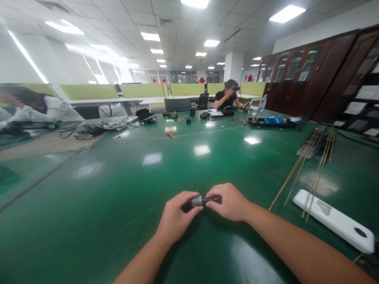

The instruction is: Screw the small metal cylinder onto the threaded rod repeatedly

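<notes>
The left grip (177,216) pinches the silver end of a silver-and-black cylinder (197,201); its long axis runs sideways between both grips, dark end pointing right, where the right grip (230,202) clasps it. Farther right, a white oblong device (337,224) lies on the green tabletop (124,185).

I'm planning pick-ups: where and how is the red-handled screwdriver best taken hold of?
The screwdriver is probably best pinched across its red handle, from above: it lies flat on the green table, its handle thicker than the shaft, which points right and nearer.
</notes>
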A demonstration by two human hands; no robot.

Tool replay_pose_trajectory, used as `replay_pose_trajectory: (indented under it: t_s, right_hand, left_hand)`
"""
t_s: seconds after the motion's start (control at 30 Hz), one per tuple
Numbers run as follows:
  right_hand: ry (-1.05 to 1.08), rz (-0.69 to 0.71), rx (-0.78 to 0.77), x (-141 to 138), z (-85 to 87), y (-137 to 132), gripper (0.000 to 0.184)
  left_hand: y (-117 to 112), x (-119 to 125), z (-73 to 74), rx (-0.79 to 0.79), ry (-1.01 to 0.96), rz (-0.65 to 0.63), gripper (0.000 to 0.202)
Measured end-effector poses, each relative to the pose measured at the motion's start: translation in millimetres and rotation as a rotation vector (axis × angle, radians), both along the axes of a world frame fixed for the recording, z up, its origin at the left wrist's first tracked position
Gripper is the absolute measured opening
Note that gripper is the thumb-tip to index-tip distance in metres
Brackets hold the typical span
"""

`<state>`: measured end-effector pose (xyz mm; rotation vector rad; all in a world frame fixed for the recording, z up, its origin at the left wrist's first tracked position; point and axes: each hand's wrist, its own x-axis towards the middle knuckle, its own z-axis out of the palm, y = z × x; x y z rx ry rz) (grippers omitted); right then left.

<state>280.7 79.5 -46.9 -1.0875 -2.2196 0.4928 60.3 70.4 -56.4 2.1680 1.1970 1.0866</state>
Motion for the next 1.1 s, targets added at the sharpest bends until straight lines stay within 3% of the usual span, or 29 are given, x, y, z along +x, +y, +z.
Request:
replay_pose_trajectory:
  t_s: [1.1]
  right_hand:
    - [0.019,-0.013,0.0,1.2,-0.3,1.3,0.01]
  left_hand:
    - [0.9,-1.6,-1.7,0.057,0.004,-0.001,0.026]
